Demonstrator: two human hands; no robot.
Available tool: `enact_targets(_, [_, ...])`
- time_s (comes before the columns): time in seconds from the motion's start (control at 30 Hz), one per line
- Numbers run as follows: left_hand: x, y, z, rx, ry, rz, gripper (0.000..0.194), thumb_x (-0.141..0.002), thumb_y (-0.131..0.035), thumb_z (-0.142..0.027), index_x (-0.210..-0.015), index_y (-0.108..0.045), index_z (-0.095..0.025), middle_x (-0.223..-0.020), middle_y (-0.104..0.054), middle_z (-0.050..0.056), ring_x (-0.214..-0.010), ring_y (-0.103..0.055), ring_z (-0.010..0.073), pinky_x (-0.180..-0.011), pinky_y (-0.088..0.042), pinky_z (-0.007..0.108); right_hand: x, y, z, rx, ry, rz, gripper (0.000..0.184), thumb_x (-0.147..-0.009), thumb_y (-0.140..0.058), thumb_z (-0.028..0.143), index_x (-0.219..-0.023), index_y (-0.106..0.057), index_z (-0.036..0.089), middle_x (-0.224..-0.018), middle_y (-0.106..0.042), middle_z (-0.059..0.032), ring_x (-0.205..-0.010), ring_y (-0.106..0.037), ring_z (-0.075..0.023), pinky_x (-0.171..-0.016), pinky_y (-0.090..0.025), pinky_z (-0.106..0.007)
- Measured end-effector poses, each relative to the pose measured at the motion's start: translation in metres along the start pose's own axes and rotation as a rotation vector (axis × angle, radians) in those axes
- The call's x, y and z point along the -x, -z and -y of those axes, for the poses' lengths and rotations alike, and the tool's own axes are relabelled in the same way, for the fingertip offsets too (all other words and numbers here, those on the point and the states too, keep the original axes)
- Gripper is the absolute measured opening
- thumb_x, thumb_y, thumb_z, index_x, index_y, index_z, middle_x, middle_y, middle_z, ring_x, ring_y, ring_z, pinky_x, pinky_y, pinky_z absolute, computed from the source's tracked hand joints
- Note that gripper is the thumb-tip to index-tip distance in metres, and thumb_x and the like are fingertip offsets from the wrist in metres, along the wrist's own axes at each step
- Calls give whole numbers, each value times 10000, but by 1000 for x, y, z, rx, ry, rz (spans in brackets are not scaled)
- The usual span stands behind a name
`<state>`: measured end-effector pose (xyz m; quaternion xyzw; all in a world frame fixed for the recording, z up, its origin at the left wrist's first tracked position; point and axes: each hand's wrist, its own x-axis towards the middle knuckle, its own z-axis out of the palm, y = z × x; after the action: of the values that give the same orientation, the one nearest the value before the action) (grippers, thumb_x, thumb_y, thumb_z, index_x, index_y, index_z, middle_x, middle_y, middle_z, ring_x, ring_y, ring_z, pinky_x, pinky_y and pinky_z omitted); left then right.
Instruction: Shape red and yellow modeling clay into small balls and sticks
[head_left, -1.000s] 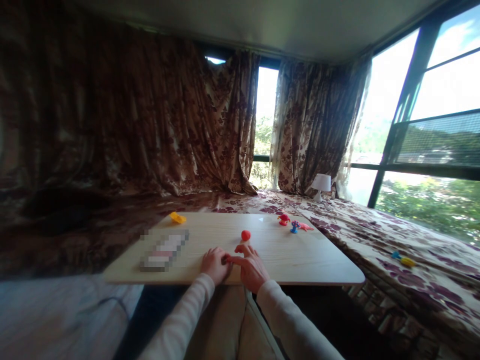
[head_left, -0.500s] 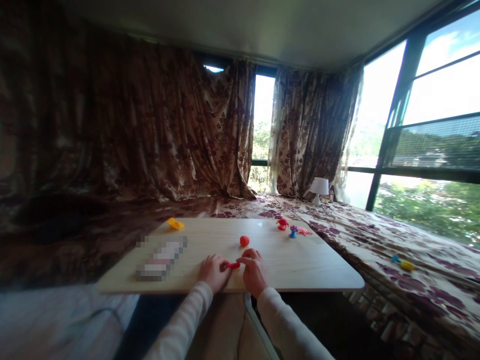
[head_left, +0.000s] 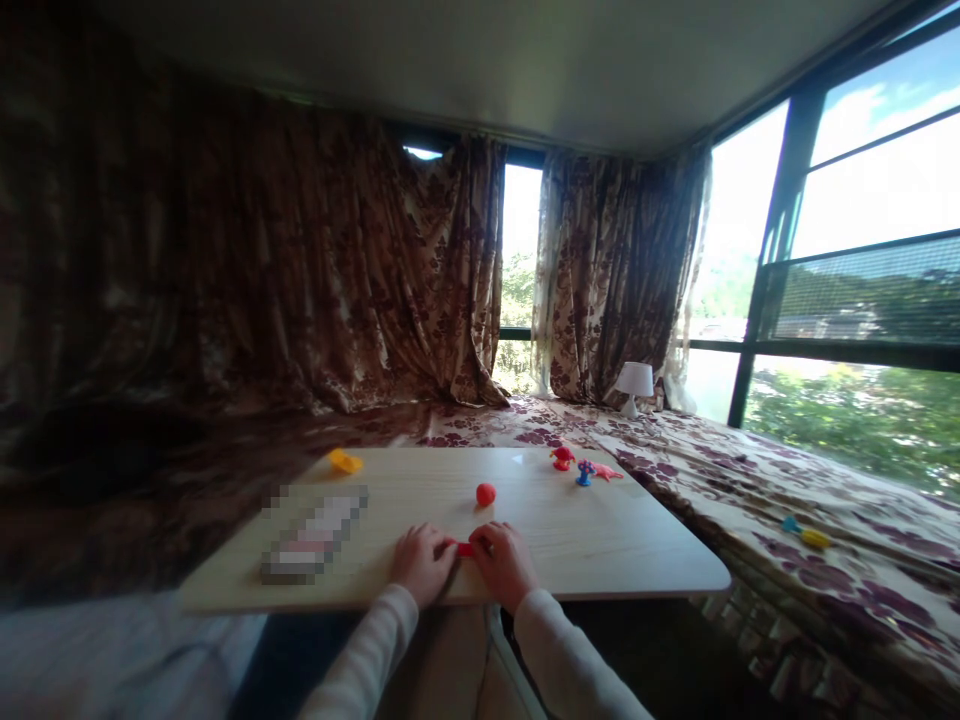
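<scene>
Near the front edge of a pale table (head_left: 622, 560), left hand (head_left: 422, 562) and right hand (head_left: 506, 567) pinching opposite ends of a red strip (head_left: 465, 549), red ball (head_left: 486, 495) just beyond, yellow toy (head_left: 345, 461) far left, blue toy (head_left: 585, 474) far right.

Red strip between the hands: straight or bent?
Straight where visible: the red strip shows no bend between the left hand and right hand. Cannot tell at its ends; the hands cover them.
</scene>
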<state>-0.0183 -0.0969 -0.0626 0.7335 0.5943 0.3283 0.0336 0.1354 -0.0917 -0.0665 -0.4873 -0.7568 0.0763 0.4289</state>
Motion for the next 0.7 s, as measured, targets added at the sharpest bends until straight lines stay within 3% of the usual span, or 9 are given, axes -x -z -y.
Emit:
enact_targets(0.2, [-2, -4, 5, 56, -29, -79, 219, -775, -523, -187, -923, -684, -180, -846, -661, 55, -860, -575, 187, -820, -455, 326, 1, 2, 3, 50, 31, -15, 235, -821, -482, 125, -782, -704, 194, -797, -660, -48, -776, -569, -168, -803, -400, -294])
enact_targets(0.4, [11, 1, 4, -70, -229, -183, 287, -824, -459, -244, -1012, -676, -232, -950, -624, 82, -928, -551, 223, -860, -437, 416, 3, 1, -1, -7, -1, -90, 390, -685, -414, -25, -853, -699, 181, -828, -649, -49, -815, -547, -186, -775, -425, -281])
enact_targets(0.57, [22, 3, -2, -227, -328, -177, 291, -859, -436, -354, -1057, -641, -300, -1135, -593, 71, -1117, -476, 273, -965, -304, 558, 3, 1, 0, -12, -25, -107, 384, -671, -406, -14, -822, -699, 183, -808, -643, -49, -809, -544, -189, -768, -434, -287])
enact_targets(0.7, [23, 1, -4, -277, -325, -138, 311, -873, -407, -404, -1070, -626, -305, -1184, -592, 58, -1178, -440, 280, -984, -269, 574, 2, 1, -1, -19, -36, -100, 387, -666, -403, -13, -827, -699, 179, -814, -647, -52, -814, -545, -192, -776, -436, -291])
